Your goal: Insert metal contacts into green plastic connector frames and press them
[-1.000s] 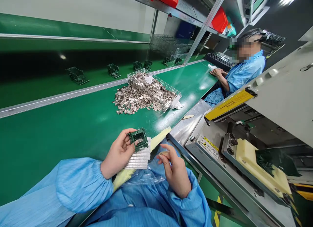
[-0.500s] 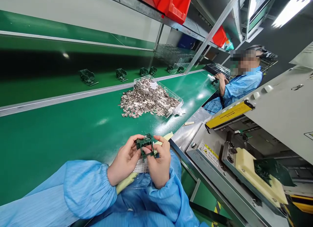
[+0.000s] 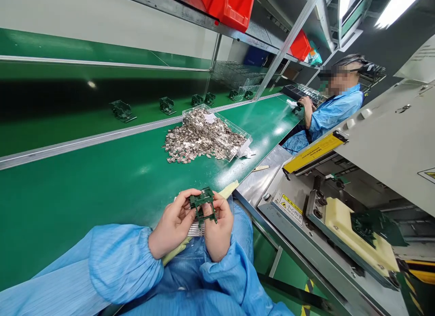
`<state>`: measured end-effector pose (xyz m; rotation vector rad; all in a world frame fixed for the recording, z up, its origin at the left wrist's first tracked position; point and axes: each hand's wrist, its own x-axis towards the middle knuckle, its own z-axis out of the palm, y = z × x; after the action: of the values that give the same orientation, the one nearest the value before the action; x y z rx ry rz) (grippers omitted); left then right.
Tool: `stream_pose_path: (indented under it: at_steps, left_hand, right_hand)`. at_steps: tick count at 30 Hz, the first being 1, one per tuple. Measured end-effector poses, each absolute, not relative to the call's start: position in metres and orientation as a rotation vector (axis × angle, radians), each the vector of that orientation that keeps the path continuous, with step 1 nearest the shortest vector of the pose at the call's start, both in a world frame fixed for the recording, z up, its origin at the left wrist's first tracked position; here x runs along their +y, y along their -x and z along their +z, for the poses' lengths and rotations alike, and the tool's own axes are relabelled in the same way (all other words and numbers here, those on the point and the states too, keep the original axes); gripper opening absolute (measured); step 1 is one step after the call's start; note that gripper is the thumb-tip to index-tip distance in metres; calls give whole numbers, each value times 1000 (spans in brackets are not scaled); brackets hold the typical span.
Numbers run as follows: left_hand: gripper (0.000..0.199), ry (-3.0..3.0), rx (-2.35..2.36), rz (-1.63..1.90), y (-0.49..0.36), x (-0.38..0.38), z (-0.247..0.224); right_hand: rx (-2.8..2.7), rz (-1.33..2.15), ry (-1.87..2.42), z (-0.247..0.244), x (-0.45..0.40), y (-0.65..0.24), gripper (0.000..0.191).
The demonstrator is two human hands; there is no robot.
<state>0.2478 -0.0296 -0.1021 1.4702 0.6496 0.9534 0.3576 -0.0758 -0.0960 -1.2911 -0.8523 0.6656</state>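
At the bottom centre of the frame, the left hand (image 3: 172, 226) and right hand (image 3: 219, 232) both curl closed on a small green plastic frame (image 3: 203, 206), pinching it from either side above a white mesh strip (image 3: 196, 230). Farther up, on the green counter (image 3: 84, 193), a clear box (image 3: 231, 119) spills a heap of small metal pieces (image 3: 200, 141).

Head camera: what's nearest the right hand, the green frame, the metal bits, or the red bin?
From the right hand:
1. Green frame, held in it
2. Metal bits, ahead on the belt
3. Red bin, up on the shelf
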Motion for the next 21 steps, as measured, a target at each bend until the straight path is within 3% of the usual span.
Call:
stream_pose_path:
  at_steps: [7,12,17,21]
  left_hand:
    - [32,-1420,648,913,-248,-32,-97]
    - [30,-1535,628,793,-260,-36,-79]
    - [36,-1756,523,614,-301,-48,-54]
    - [42,-1695,149,345,-369,-59,-33]
  right_hand:
    - [-839,913,1132,-100,-90,-384,14]
    - [-1138,899,1028,-83,-110,-425,53]
    - [-1459,649,1135,-55,-153,-471,67]
    - [-1290,295,1343,-44,-211,-512,66]
